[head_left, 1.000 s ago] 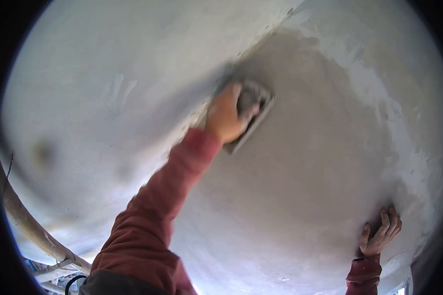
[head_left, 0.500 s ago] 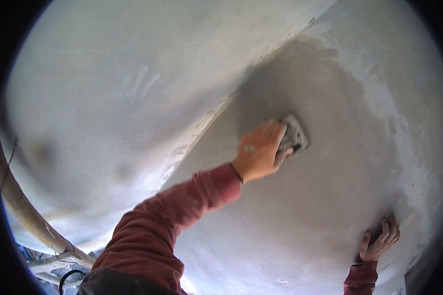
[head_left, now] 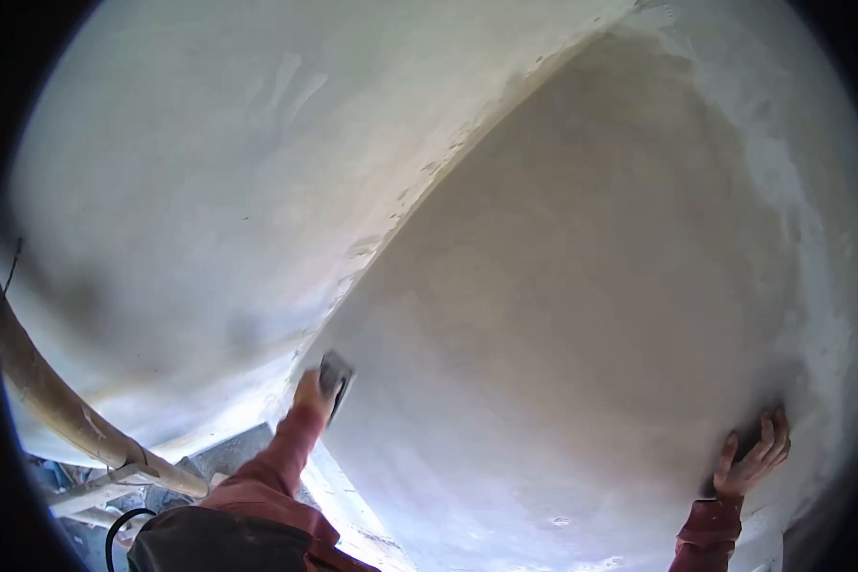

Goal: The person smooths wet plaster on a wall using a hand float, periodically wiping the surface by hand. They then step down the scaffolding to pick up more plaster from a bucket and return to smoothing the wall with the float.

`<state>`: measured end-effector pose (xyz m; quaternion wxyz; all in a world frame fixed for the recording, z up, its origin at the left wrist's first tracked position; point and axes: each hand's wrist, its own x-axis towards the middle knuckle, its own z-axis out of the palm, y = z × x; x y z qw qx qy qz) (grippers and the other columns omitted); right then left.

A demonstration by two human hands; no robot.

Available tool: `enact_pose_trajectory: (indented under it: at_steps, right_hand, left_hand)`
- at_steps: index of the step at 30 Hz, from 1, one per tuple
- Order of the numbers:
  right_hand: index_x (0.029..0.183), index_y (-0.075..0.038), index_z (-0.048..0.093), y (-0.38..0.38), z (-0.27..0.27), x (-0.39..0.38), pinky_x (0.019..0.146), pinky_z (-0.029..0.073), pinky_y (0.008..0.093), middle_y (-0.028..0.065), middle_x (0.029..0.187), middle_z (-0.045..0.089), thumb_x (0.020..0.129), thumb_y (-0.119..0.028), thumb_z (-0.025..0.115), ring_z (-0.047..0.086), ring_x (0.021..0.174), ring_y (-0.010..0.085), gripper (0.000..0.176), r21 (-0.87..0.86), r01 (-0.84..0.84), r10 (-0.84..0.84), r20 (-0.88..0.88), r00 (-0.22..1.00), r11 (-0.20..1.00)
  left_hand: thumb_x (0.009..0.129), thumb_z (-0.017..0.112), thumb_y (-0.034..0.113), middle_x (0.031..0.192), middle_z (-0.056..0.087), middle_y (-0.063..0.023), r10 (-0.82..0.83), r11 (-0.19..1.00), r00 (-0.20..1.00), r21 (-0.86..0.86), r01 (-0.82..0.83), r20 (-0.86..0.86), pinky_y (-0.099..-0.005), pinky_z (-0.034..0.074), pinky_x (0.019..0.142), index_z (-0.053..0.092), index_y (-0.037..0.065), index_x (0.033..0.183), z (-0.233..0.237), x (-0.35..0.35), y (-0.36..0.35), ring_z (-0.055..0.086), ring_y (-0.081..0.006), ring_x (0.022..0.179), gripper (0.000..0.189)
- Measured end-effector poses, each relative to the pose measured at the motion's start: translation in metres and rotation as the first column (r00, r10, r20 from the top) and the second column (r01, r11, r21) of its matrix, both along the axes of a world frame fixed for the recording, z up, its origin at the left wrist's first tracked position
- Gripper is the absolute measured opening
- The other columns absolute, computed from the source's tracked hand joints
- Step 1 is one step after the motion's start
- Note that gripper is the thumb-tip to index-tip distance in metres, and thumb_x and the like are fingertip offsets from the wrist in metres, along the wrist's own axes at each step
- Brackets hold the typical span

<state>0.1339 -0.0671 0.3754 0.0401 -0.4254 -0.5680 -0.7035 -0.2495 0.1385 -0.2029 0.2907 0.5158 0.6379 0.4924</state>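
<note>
My left hand [head_left: 312, 393] is closed around a small, flat grey block [head_left: 337, 372] that looks like a sanding block. It is low on the left, close to the crease where two plastered surfaces meet. Motion blur hides which face of the block touches the plaster. Far to the right, my right hand [head_left: 755, 456] lies against the grey plastered wall [head_left: 562, 286], its fingers apart and nothing in it. Both arms wear red sleeves.
A pale plastered surface [head_left: 181, 191] fills the upper left, divided from the wall by a rough diagonal edge [head_left: 419, 191]. Scaffold-like poles [head_left: 67, 410] curve along the lower left. Cluttered ground shows below them. A lighter patched band [head_left: 791, 200] runs down the right.
My left hand has swept down and left with the grey block, from mid-wall to the lower end of the crease. My right hand stays on the wall; the view has shifted slightly.
</note>
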Motion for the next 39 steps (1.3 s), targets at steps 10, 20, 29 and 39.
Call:
enact_pose_trajectory:
  at_steps: [10,20,29,39]
  right_hand:
    - [0.129,-0.005,0.05,-0.002,0.008,0.015,0.098,0.035,0.0454,0.016,0.13,0.051,0.092,-0.038,0.05,0.047,0.12,0.0329,0.049,-0.021,0.022,-0.02,0.051,0.998,1.0]
    - [0.131,-0.006,0.05,-0.005,0.036,0.046,0.107,0.031,0.0483,0.0166,0.14,0.045,0.094,-0.04,0.052,0.042,0.129,0.0342,0.05,-0.21,-0.101,0.117,0.067,0.991,0.972]
    - [0.117,0.004,0.056,0.014,-0.003,-0.013,0.078,0.042,0.0514,0.019,0.112,0.058,0.088,-0.052,0.055,0.052,0.098,0.0279,0.063,-0.109,0.163,-0.088,0.499,0.862,0.981]
    - [0.076,0.0,0.053,0.031,0.045,0.041,0.056,0.035,0.0421,0.01,0.067,0.046,0.097,-0.034,0.046,0.042,0.061,0.026,0.042,0.225,-0.116,-0.015,0.51,0.86,0.967]
  left_hand:
    - [0.078,0.073,0.02,0.109,0.055,-0.02,-0.007,0.897,0.998,0.441,-0.025,0.07,-0.0433,0.047,0.086,0.047,0.001,0.119,0.069,0.054,-0.031,0.056,-0.0377,0.098,0.052]
    - [0.085,0.068,0.028,0.094,0.06,-0.0183,0.385,0.917,0.63,-0.202,-0.344,0.674,-0.0401,0.048,0.079,0.053,0.001,0.104,-0.036,0.074,0.075,0.059,-0.0361,0.086,0.036]
    - [0.083,0.07,0.022,0.1,0.062,-0.0169,0.172,0.927,0.776,0.168,-0.336,0.607,-0.0352,0.048,0.084,0.054,0.004,0.115,0.001,0.102,0.028,0.061,-0.0311,0.092,0.04]
    - [0.083,0.07,0.033,0.086,0.064,-0.0163,0.461,0.882,0.707,-0.366,-0.297,0.537,-0.0385,0.049,0.076,0.056,0.003,0.103,-0.134,0.121,0.024,0.063,-0.0312,0.079,0.039]
